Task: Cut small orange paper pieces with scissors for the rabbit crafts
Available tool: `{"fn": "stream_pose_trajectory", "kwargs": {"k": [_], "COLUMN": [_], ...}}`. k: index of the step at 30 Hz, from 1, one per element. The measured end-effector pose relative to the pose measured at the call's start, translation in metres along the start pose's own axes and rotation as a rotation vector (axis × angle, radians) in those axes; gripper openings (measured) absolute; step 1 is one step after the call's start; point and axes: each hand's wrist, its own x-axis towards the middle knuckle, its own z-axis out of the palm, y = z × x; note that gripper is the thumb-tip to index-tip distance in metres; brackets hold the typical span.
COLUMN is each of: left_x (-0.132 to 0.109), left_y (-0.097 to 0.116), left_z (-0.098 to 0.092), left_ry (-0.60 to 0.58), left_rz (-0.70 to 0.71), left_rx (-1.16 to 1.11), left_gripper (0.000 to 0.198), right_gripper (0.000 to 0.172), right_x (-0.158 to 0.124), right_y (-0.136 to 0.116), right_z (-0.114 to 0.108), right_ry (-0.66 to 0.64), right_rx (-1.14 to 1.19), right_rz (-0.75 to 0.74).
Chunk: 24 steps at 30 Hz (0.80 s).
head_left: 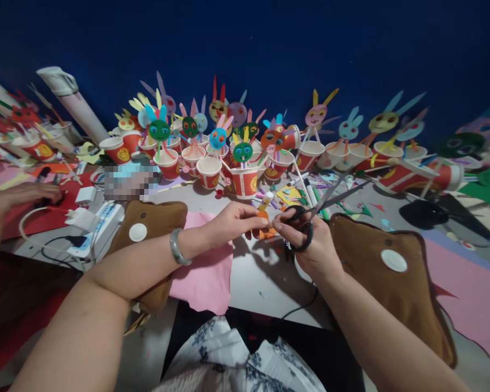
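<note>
1. This is a craft worktable, set against a dark blue wall.
2. Rows of red paper cups hold coloured paper animal faces with long ears on sticks.
3. Paper offcuts and marker pens litter the grey tabletop.
4. Sheets of pink craft paper lie at the edge.
5. A white power strip with cables sits nearby.
</note>
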Motion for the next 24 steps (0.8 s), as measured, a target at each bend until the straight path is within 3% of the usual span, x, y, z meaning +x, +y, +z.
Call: {"fn": "stream_pose_trajectory", "kwargs": {"k": [5,12,16,21,24], "left_x": [-0.002,0.000,0.002,0.003,0.001], "left_y": [-0.004,-0.015,-0.013,-0.006,-0.005], "left_z": [0.000,0.001,0.003,0.004,0.005], "left_ry": [-0.126,-0.144,-0.099,0.071,0.061], "left_rz": [-0.055,-0.020,-0.058,-0.124,-0.082], "left_rx": [-0.014,0.051,0.025,-0.105,-0.102], "left_gripper": [0.025,0.027,0.020,0.014,0.007], "right_gripper": [0.030,0.032,0.032,0.033,0.032], "right_x": [0.000,0.000,0.000,0.000,0.000], "right_y": [-0.003,-0.001,0.000,0.001,0.003], "right_z": [0.001,0.002,0.001,0.000,-0.001], "right_ry": [-0.034,-0.048,-0.024,0.004,-0.004], "right_rx": [0.004,0.023,0.012,-0.035,-0.024], "right_rz": [0.002,0.028,0.017,-0.001,0.009]}}
